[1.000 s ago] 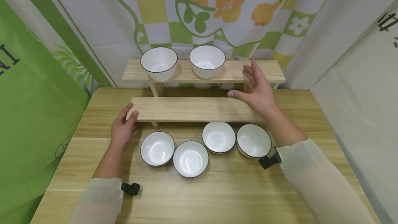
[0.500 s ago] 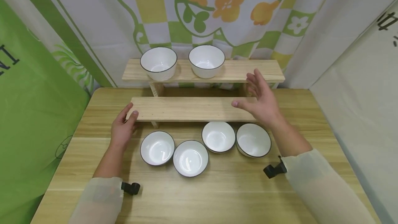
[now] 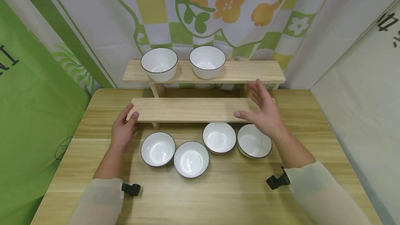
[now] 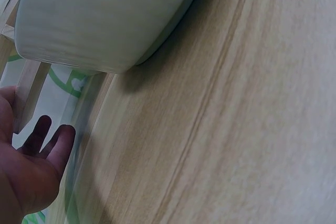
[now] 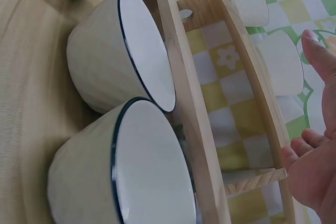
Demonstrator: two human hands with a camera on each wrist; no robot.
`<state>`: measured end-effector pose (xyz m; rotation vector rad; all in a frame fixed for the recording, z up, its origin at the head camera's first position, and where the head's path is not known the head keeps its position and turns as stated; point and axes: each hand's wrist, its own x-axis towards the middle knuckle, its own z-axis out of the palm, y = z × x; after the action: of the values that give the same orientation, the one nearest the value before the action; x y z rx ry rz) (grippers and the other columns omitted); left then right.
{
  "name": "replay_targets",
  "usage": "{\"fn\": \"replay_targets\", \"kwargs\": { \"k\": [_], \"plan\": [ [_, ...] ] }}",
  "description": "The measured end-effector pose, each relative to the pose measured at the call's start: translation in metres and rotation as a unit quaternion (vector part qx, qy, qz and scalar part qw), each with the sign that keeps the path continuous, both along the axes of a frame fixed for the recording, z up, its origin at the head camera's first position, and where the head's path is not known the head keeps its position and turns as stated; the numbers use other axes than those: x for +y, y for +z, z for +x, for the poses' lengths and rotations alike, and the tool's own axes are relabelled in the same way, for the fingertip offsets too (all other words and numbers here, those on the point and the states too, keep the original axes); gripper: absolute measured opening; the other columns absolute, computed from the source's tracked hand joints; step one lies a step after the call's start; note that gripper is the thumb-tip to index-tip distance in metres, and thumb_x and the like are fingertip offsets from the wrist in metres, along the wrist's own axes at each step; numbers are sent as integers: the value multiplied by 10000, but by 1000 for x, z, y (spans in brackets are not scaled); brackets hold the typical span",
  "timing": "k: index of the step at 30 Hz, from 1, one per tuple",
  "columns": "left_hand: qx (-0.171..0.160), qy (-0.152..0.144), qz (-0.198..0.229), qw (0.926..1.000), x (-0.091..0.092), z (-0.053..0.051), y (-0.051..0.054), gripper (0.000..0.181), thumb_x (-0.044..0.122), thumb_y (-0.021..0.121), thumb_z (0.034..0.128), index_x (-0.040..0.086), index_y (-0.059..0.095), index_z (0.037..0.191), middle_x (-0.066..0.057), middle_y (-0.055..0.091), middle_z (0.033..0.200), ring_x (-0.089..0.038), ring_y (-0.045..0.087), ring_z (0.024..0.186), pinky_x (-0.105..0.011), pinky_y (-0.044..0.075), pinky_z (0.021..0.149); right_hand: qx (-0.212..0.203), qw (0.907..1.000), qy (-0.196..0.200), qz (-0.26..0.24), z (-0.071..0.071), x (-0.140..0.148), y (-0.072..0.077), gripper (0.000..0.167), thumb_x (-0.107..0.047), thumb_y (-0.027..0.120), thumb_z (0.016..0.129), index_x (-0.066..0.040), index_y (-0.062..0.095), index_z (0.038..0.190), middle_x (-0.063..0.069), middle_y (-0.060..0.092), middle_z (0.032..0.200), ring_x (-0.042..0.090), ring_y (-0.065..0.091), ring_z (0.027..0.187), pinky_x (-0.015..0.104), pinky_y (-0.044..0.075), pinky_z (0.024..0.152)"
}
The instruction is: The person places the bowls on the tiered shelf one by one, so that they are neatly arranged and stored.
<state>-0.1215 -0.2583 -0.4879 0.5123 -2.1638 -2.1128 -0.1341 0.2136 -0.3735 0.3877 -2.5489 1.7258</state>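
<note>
A two-tier wooden shelf [image 3: 193,109] stands on the table. At the left end of its lower board, my left hand [image 3: 123,130] grips the edge between thumb and fingers. My right hand [image 3: 266,114] hovers over the right end of that board, thumb and fingers spread, holding nothing. On the upper board sit two white bowls with dark rims, a left one [image 3: 159,64] and a right one [image 3: 207,61]. Several matching bowls stand on the table before the shelf, the rightmost bowl [image 3: 253,142] just below my right wrist. In the left wrist view a bowl [image 4: 100,19] looms close.
The wooden table [image 3: 218,197] extends toward me and to both sides. A patterned curtain [image 3: 231,13] hangs right behind the shelf. A green cloth [image 3: 34,107] borders the left side, a pale cloth [image 3: 365,89] the right.
My right hand has drawn back from the upper board, toward me and slightly to the right, fingers still spread. The left hand, shelf and bowls have stayed put.
</note>
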Motion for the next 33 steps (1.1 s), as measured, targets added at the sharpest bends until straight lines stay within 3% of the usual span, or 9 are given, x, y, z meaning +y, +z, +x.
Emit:
{"fn": "replay_targets", "kwargs": {
  "k": [13, 15, 22, 29, 33],
  "plan": [
    [-39, 11, 39, 10000, 2, 1, 2, 594, 338, 673, 1025, 271, 469, 1578, -5, 243, 1705, -239, 493, 1365, -450, 477, 1093, 81, 10000, 28, -11, 18, 15, -17, 1261, -41, 933, 763, -165, 75, 1679, 128, 277, 1682, 319, 289, 1526, 488, 279, 1231],
    [-82, -13, 81, 9999, 3, 3, 9, 592, 315, 666, 1032, 255, 461, 1583, -24, 234, 1709, -249, 486, 1375, -456, 467, 1101, 64, 10000, 21, -6, 21, 17, -18, 1267, -41, 935, 760, -168, 72, 1679, 120, 272, 1685, 332, 286, 1526, 492, 274, 1232],
    [-101, -11, 154, 9998, 1, 1, 4, 592, 303, 656, 1038, 250, 449, 1590, -29, 254, 1703, -274, 470, 1395, -462, 458, 1106, -67, 9996, -121, 253, 33, 22, -24, 1264, -93, 944, 765, -177, 75, 1679, 89, 267, 1690, 311, 279, 1532, 480, 279, 1229],
    [-180, -54, 132, 9997, 7, 7, 20, 587, 283, 651, 1043, 235, 448, 1591, -36, 246, 1706, -281, 466, 1399, -476, 452, 1111, -146, 9979, -236, 583, 46, 26, -37, 1266, -171, 952, 771, -159, 72, 1681, 111, 272, 1689, 395, 289, 1518, 522, 273, 1220],
    [-155, -60, 139, 9998, 8, 8, 22, 588, 275, 651, 1043, 229, 445, 1592, -49, 261, 1700, -287, 470, 1394, -492, 447, 1114, -61, 9974, -290, 661, 52, 30, -42, 1262, -183, 957, 766, -174, 89, 1682, 98, 285, 1686, 371, 294, 1521, 494, 272, 1221]
  ]
}}
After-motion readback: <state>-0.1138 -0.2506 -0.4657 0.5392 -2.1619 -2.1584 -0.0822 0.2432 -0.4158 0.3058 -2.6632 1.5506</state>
